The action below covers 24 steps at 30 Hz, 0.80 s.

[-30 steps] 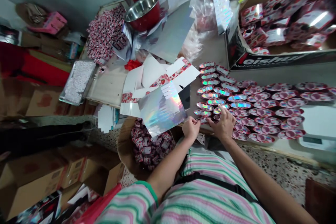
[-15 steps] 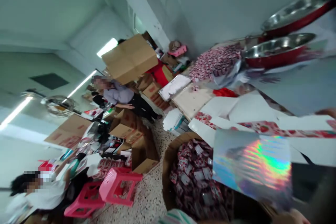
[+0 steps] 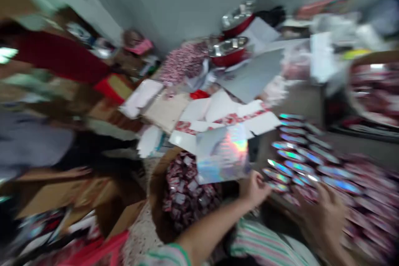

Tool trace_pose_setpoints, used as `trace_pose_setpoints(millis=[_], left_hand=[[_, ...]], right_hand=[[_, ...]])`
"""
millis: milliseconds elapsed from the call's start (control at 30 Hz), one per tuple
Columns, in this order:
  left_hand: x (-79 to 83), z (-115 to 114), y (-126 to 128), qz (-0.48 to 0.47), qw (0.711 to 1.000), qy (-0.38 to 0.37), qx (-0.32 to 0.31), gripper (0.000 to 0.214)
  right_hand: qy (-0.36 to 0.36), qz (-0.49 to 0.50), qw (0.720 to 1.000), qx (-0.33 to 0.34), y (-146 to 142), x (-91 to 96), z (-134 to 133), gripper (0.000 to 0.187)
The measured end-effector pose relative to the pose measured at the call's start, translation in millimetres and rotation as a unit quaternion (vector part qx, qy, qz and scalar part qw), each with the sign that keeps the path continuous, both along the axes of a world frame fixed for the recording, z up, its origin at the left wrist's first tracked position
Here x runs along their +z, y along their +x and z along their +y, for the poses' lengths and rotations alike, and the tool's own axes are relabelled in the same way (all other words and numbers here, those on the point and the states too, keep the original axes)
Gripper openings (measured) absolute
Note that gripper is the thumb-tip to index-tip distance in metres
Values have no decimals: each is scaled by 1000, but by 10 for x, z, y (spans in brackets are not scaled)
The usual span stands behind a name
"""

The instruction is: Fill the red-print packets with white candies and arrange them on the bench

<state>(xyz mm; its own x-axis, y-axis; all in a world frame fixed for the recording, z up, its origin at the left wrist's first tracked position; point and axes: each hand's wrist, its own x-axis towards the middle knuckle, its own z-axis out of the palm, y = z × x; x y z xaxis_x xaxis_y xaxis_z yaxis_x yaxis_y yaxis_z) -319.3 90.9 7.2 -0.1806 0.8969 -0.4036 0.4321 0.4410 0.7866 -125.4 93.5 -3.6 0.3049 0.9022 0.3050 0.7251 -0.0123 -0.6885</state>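
My left hand (image 3: 256, 189) reaches in from below, its fingers curled at the left end of rows of small shiny packets (image 3: 289, 156). What those fingers hold, if anything, I cannot make out. Over the front of the same rows is my right hand (image 3: 327, 214), smeared by motion, with its fingertips near the packets. The packets have rainbow-silver faces, and some show pink and red. Left of my left hand is a holographic silver sheet (image 3: 221, 153), with white and red printed card pieces (image 3: 230, 114) behind it.
An open round container (image 3: 157, 199) of small wrapped packets stands left of my arm. Red-rimmed steel bowls (image 3: 229, 52) and a pink heap of packets (image 3: 183, 62) lie further back. At left are a blurred person (image 3: 31, 145), cartons (image 3: 102, 199) and a pink stool (image 3: 102, 251).
The view has swung to the right and is blurred. Both my hands and the rows of shiny packets have come into view. The person at left now appears larger.
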Motion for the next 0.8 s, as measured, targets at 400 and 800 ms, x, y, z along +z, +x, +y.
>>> trace_pose_setpoints(millis=[400, 800], left_hand=[[218, 303, 502, -106, 945, 196, -238, 65], [-13, 258, 649, -243, 924, -34, -295, 12]], right_hand=[[-95, 93, 991, -18, 256, 607, -336, 21], [-154, 113, 981, -15, 424, 549, -435, 21]])
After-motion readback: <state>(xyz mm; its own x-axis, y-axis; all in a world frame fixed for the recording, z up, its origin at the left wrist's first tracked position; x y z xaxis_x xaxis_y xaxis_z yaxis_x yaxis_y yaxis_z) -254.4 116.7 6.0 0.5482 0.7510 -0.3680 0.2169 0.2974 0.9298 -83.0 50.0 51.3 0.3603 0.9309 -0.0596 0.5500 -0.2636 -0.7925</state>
